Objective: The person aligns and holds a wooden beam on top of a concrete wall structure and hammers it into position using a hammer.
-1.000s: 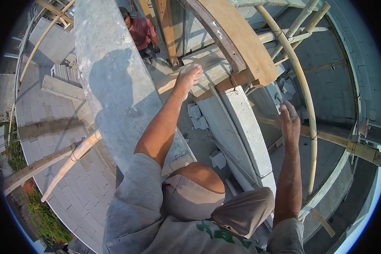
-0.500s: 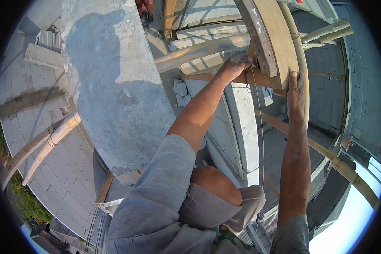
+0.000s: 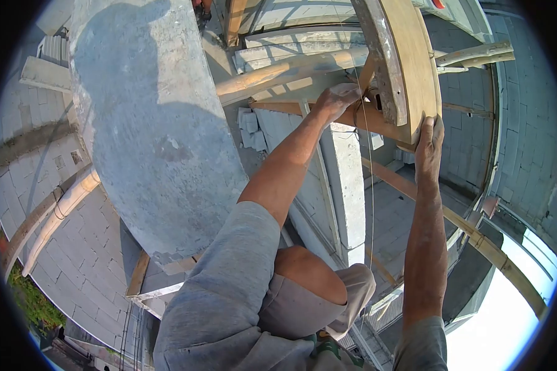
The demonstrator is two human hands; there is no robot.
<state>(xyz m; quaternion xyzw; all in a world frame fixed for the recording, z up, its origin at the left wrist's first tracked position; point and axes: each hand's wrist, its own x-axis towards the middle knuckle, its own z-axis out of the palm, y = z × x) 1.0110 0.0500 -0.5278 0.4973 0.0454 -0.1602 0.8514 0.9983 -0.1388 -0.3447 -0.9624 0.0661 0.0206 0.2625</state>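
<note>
My left hand (image 3: 340,102) is closed, with its fingertips pinched at a thin string (image 3: 366,154) beside a wooden beam (image 3: 387,68). The string runs above the hand and hangs down past the knee. My right hand (image 3: 429,139) grips the lower end of a plywood panel (image 3: 407,55), fingers along its outer edge. The beam lies along the panel's left side. A wooden board (image 3: 380,125) crosses below them, close to both hands.
A broad concrete slab (image 3: 167,142) stands at left. A narrow concrete post (image 3: 348,191) rises between the arms. Round poles (image 3: 291,71) and bamboo (image 3: 495,253) cross the scene, with block walls (image 3: 80,235) around. Part of another person (image 3: 202,11) shows at the top.
The view has shifted slightly. My left hand has moved a little away from the beam, and the string now shows above it. My right hand stays on the panel.
</note>
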